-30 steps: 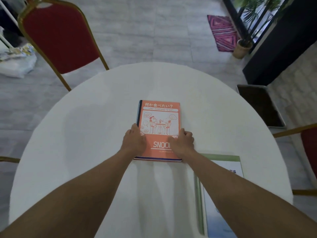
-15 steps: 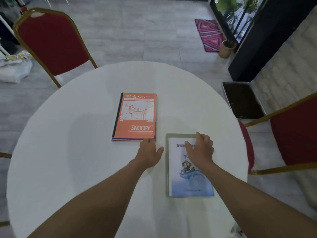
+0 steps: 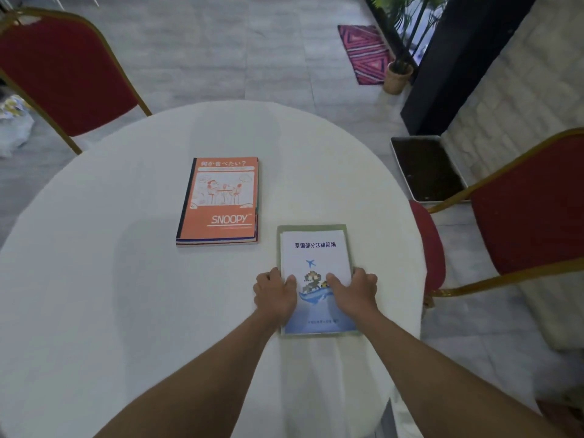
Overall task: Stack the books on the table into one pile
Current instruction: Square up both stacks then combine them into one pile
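Note:
An orange Snoopy book (image 3: 221, 200) tops a small pile of books at the middle of the round white table (image 3: 94, 279). To its right and nearer me lies a white and blue booklet (image 3: 316, 248) on top of a green book (image 3: 279, 235). My left hand (image 3: 275, 294) grips the left edge of these two, thumb on the cover. My right hand (image 3: 355, 290) grips their right edge in the same way. Both books still rest flat on the table.
A red chair with a gold frame (image 3: 63, 74) stands at the far left of the table, another red chair (image 3: 521, 210) at the right. A tray of soil (image 3: 426, 169), a potted plant (image 3: 398, 77) and a pink rug (image 3: 363, 53) are on the floor beyond.
Both hands left the orange book pile and moved right to the white and blue booklet. They now clasp its two sides. My view has swung to the right.

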